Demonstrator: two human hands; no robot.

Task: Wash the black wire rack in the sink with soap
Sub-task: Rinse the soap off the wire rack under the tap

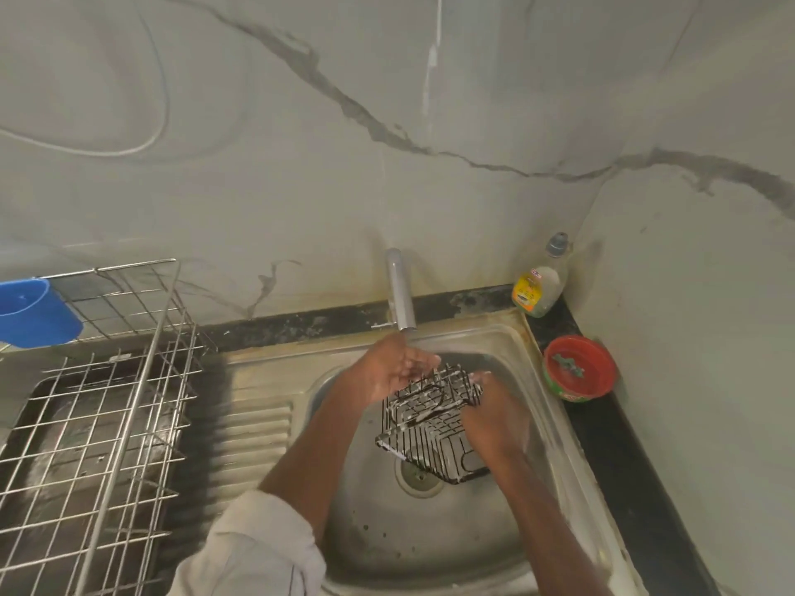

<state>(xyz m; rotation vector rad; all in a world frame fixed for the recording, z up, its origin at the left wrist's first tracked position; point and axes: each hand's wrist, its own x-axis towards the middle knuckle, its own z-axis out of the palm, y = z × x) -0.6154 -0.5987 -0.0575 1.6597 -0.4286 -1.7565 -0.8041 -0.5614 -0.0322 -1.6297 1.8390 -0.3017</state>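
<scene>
Sleeve low. Right hand grips soapy black wire rack; left hand open under tap — rinse by rotating the rack slowly.

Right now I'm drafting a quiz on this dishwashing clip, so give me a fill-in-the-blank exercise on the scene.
1. The black wire rack is held over the sink and coated with white ____.
2. The dish soap bottle stands in the corner behind the ____ bowl.
3. The blue cup hangs on the metal ____ rack left of the sink.
4. The left hand is cupped right below the ____.

Missing words: suds; red; drying; faucet
</scene>
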